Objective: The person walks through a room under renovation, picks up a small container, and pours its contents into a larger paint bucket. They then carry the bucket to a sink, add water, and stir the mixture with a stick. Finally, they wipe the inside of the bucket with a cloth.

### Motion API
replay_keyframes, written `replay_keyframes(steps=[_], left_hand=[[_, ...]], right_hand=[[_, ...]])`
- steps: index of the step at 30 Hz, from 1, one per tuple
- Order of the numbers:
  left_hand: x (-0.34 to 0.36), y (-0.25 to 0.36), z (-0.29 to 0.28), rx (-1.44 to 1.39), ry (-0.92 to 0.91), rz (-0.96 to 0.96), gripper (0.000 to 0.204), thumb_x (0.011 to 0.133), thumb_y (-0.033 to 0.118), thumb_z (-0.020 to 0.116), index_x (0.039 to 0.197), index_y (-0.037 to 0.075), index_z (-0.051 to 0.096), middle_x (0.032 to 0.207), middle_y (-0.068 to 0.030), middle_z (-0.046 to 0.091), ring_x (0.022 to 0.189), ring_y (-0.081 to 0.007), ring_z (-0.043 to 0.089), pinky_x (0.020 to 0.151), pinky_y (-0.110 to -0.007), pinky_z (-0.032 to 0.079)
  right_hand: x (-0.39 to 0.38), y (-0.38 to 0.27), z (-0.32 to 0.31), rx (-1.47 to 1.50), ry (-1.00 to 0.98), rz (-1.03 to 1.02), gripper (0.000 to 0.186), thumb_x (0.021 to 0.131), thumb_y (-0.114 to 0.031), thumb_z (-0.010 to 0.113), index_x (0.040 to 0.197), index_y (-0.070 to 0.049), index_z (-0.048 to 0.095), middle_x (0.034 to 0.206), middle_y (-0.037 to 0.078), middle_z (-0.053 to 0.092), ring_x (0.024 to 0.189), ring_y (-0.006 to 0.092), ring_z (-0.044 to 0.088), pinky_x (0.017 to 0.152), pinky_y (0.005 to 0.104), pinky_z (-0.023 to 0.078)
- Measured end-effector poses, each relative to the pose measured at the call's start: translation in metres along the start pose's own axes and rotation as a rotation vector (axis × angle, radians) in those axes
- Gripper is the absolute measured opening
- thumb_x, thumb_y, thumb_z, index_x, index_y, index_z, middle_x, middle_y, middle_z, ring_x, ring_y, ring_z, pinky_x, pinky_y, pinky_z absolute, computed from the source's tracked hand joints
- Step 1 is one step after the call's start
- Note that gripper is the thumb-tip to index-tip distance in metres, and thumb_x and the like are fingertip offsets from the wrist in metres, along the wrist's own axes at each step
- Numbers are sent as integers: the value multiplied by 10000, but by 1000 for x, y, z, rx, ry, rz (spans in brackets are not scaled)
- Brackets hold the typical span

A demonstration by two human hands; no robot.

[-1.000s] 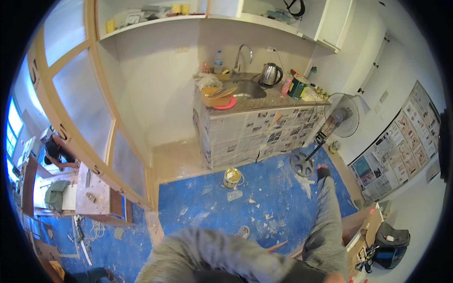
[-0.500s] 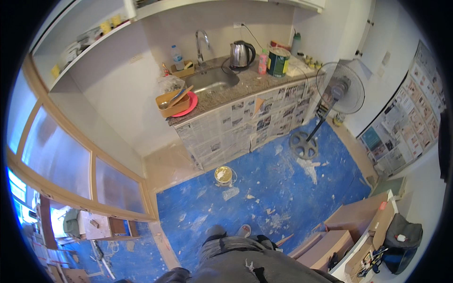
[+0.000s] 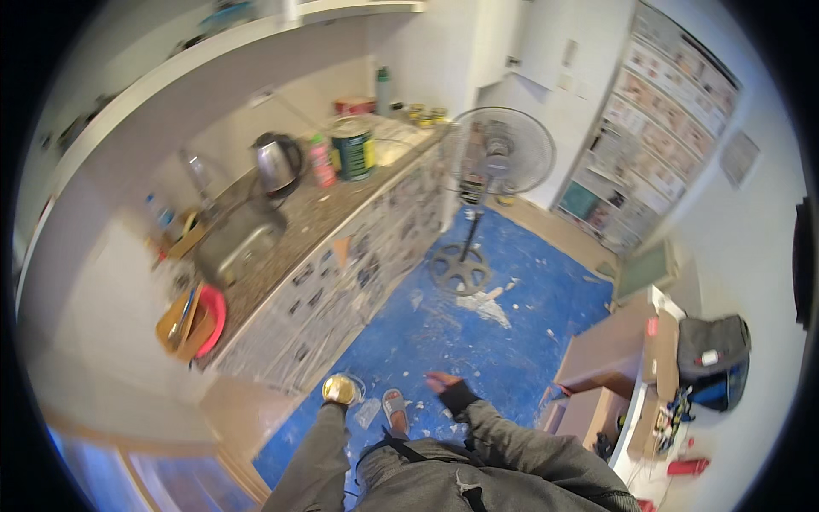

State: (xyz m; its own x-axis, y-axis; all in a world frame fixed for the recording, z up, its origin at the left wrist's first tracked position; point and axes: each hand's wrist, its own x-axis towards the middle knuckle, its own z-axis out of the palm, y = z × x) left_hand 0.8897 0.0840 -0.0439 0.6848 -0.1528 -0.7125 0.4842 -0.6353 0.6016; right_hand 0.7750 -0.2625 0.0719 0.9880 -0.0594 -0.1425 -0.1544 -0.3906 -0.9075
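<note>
My right hand [image 3: 442,381] reaches out over the blue floor covering, blurred, with its fingers stretched and nothing in them. My left sleeve [image 3: 316,456] runs up to a small bucket [image 3: 341,390] with whitish-yellow contents, standing on the floor. The left hand itself cannot be made out against the bucket, so whether it touches the bucket is unclear. Between my arms shows one foot in a grey sandal [image 3: 395,411], next to a clear plastic piece [image 3: 368,414].
A standing fan [image 3: 497,154] rises beyond the floor covering. Along the left runs a counter [image 3: 320,222] with a kettle [image 3: 276,162], a large paint can [image 3: 352,149], a sink [image 3: 243,243] and a red plate [image 3: 215,320]. Cardboard boxes [image 3: 601,341] and a backpack [image 3: 715,358] are at right.
My view has turned to the right, so the counter and fan sit further left. Both my arms have come up into view, the left one toward the bucket.
</note>
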Motion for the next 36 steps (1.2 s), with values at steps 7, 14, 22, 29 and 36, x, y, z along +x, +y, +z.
replay_keyframes(steps=[7, 14, 22, 29, 36], left_hand=[[114, 387, 122, -279, -532, 211, 112, 882, 94, 634, 952, 14, 671, 969, -137, 701, 859, -273, 672, 736, -382, 560], [164, 569, 130, -704, -639, 107, 121, 878, 91, 626, 956, 9, 668, 989, -143, 698, 867, -286, 669, 737, -387, 562], [56, 848, 50, -1095, -891, 868, 161, 862, 71, 634, 989, -25, 657, 1029, -157, 684, 971, -255, 642, 812, -372, 536], [-119, 1014, 92, -1534, -1087, 1086, 314, 839, -26, 583, 1151, -47, 556, 946, -138, 572, 837, -244, 535, 708, -394, 425], [-154, 1199, 136, -1419, -1041, 1128, 326, 835, -48, 542, 1158, -77, 517, 883, -135, 498, 785, -240, 493, 714, -399, 416]], right_hand=[[56, -206, -70, 181, 170, -437, 283, 909, -287, 710, 1075, -60, 682, 983, 114, 663, 935, 274, 633, 821, 390, 507], [57, -261, -155, 409, 109, -586, 109, 928, -121, 664, 977, -26, 644, 932, 116, 657, 859, 282, 645, 741, 355, 514], [27, -219, -266, 382, 446, -776, 151, 936, -146, 678, 992, -7, 655, 964, 151, 653, 875, 275, 664, 755, 368, 538], [47, -191, -405, 513, 455, -383, 238, 939, -232, 673, 1046, -19, 665, 909, 124, 683, 820, 244, 678, 725, 350, 529], [-4, -161, -466, 608, 551, -899, 42, 913, -60, 639, 935, -30, 658, 818, 142, 628, 712, 303, 636, 642, 367, 509]])
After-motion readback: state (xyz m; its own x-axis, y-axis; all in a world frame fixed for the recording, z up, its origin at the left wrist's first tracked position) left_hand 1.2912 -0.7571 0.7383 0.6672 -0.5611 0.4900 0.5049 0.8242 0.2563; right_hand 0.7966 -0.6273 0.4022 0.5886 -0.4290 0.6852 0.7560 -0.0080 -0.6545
